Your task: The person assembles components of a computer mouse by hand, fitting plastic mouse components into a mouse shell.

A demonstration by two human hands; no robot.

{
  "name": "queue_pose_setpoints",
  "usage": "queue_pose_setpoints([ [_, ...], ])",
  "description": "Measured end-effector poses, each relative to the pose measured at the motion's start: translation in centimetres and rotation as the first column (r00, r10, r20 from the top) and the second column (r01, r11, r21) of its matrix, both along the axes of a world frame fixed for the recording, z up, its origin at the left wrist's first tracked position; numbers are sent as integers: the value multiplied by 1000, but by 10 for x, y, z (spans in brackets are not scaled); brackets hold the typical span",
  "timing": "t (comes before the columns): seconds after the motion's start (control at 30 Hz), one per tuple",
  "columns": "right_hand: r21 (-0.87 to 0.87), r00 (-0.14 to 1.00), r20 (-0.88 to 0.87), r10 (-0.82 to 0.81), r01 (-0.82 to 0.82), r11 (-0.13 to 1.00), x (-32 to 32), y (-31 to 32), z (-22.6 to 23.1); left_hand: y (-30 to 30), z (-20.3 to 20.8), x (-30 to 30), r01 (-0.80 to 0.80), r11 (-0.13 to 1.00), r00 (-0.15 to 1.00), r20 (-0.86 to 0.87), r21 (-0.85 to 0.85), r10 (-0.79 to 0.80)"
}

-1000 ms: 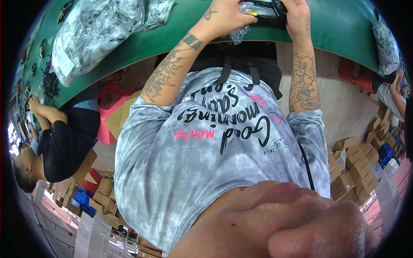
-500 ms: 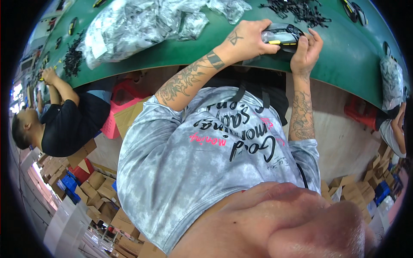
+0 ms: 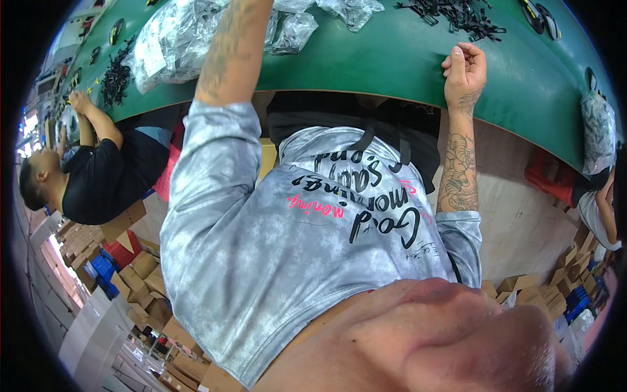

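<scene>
My left forearm (image 3: 235, 49) stretches up across the plastic bags and leaves the upper edge of the picture, so the left hand is out of sight. Over the near part of the green table (image 3: 366, 68), my right hand (image 3: 465, 73) is closed, its fingers curled in and the thumb laid against them. No object sticks out of that hand; the inside of its grip is hidden. Beyond it lies a loose pile of small black parts (image 3: 454, 18). The crumpled clear plastic bags (image 3: 173, 49) are spread beneath and beside my left forearm.
Black-and-grey objects with yellow marks (image 3: 541, 18) lie at the far right. A filled plastic bag (image 3: 598, 130) sits at the right table edge by another person's arm. At left, a person in black (image 3: 98, 176) works beside more black parts (image 3: 116, 78). Cardboard boxes (image 3: 140, 281) stand behind.
My left arm has swung up and left, out of the picture. The rounded black-and-grey object with yellow that both hands held is no longer visible. My right hand has curled closed.
</scene>
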State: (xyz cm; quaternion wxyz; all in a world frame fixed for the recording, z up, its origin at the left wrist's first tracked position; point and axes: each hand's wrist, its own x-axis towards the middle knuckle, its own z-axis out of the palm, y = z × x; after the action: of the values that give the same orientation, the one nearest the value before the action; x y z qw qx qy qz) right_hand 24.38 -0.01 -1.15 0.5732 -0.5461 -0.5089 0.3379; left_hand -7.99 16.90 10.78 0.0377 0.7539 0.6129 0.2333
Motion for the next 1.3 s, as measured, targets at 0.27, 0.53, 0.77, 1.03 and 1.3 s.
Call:
queue_pose_setpoints([
  [0.27,6,996,87,9,-10,1000,-2,2,-1,-109,-56,21,271,962,957,-106,8,-269],
  [0.53,70,974,21,225,-226,972,0,-7,3,-140,-119,95,465,843,373,923,-271,91],
  [0.77,-50,936,281,211,-205,977,-4,-19,-1,-139,-97,115,731,587,302,937,-347,177],
  [1.03,-210,889,377,259,-190,959,-6,-15,52,-139,-130,112,728,680,-16,989,-89,147],
  [1.3,94,999,10,53,-53,994,36,-13,88,-140,-132,116,549,836,73,997,-14,-31],
])
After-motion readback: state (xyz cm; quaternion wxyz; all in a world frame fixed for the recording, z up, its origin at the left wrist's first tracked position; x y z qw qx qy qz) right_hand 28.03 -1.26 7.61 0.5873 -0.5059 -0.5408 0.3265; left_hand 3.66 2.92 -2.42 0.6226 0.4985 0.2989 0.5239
